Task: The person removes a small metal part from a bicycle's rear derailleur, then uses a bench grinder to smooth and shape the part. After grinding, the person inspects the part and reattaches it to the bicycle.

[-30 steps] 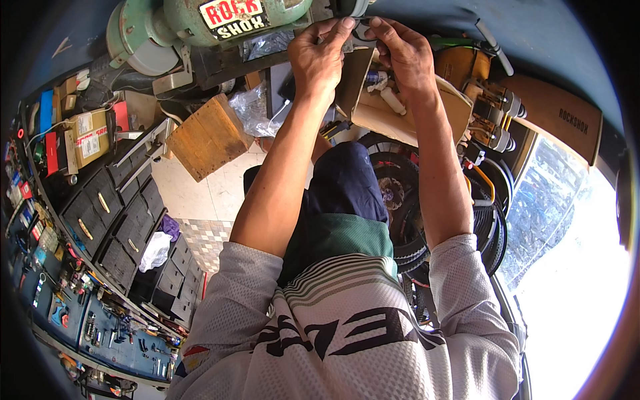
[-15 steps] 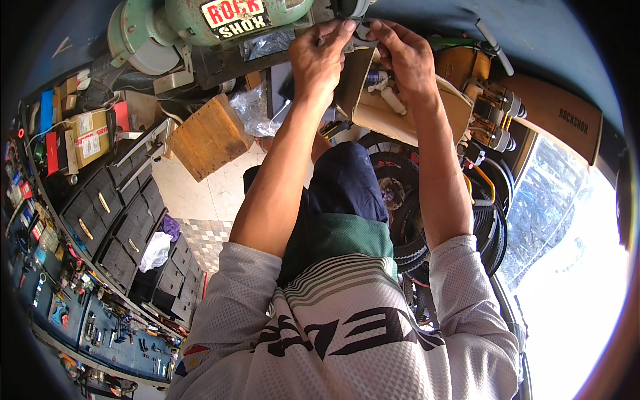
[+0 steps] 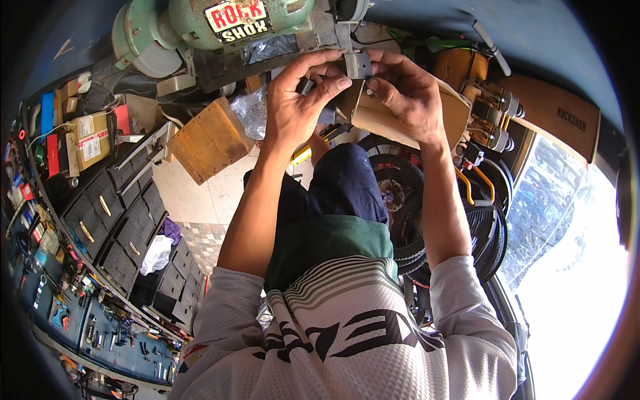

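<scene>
A small curved grey metal piece [image 3: 358, 66], with a dark hole in its face, is held up between my two hands. My left hand [image 3: 303, 90] grips its left side with the fingers, the thumb bent just below. On the other side my right hand [image 3: 407, 93] pinches the piece's right edge with its fingers, the thumb apart below. Just beyond the piece stands a green bench grinder [image 3: 190, 27], its right wheel [image 3: 351, 9] partly cut off by the upper edge of the picture. The exact kind of metal piece cannot be made out.
Below my right hand sits an open cardboard box [image 3: 383, 123]. A wooden box [image 3: 210, 141] is to the left, by dark drawers [image 3: 100, 200] and a tool board [image 3: 113, 340]. Bicycle wheels [image 3: 400, 193] lean at the right, near a glass pane [image 3: 543, 193].
Both hands have come back from the grinder's right wheel toward me, bringing the metal piece along. The piece now shows its curved face, and my fingers have shifted on it.
</scene>
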Demonstrator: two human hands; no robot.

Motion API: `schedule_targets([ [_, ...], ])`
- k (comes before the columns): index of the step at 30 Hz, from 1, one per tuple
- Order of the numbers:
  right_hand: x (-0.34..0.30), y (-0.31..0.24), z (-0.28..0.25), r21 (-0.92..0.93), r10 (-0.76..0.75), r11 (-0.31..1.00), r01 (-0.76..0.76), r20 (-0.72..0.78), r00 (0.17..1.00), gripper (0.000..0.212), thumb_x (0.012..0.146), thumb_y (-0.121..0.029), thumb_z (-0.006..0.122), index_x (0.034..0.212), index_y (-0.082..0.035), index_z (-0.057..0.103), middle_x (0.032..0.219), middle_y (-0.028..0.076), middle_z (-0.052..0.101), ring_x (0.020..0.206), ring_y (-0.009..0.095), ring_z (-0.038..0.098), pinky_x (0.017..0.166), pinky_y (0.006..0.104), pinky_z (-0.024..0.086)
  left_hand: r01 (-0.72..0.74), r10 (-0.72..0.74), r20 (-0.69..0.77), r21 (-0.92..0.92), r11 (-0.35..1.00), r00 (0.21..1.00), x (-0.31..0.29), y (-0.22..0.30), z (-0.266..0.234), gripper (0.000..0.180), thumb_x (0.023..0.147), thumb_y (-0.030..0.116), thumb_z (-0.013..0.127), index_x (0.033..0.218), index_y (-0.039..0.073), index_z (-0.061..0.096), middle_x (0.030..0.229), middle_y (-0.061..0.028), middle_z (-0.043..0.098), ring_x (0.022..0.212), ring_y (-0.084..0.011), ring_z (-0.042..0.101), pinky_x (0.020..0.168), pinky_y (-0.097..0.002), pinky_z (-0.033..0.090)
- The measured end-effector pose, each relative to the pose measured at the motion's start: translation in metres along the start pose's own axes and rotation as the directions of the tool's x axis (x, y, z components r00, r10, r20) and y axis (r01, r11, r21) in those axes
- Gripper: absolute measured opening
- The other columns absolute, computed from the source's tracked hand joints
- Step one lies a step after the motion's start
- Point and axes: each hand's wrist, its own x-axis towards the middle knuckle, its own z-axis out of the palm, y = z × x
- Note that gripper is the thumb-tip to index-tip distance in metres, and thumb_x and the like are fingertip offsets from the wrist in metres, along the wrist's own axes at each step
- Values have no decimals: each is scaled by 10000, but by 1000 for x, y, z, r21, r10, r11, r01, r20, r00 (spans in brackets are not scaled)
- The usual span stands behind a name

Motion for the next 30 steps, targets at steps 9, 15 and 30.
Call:
schedule_targets([
  [9, -5, -2, -4, -65, -30, 998, 27, -36, 999, 420, 930, -34, 701, 1326, 36, 581, 1079, 62, 678, 991, 117, 630, 892, 270, 523, 7, -7, 27, -10, 1000, 1000, 3, 4, 3, 368, 886, 65, 769, 1237, 41, 663, 952, -20, 693, 860, -71, 579, 783, -238, 495],
  [15, 6, 2, -17, -292, -35, 956, 1, -113, 993, 453, 895, -161, 753, 1278, 40, 620, 995, 62, 704, 944, 123, 649, 871, 281, 521, 92, -96, -42, -85, 992, 995, 9, -2, 20, 286, 915, 130, 762, 1174, 33, 692, 910, -9, 681, 720, -27, 516, 595, -194, 426],
  [30, 58, 2, -40, -637, -141, 767, 78, -48, 989, 537, 874, -391, 758, 1222, 10, 679, 983, 120, 734, 866, 191, 673, 820, 318, 530, 301, -364, -143, -334, 893, 921, 40, -20, 38, 208, 934, 184, 747, 1038, 5, 728, 851, -64, 734, 590, -30, 489, 499, -168, 362],
])
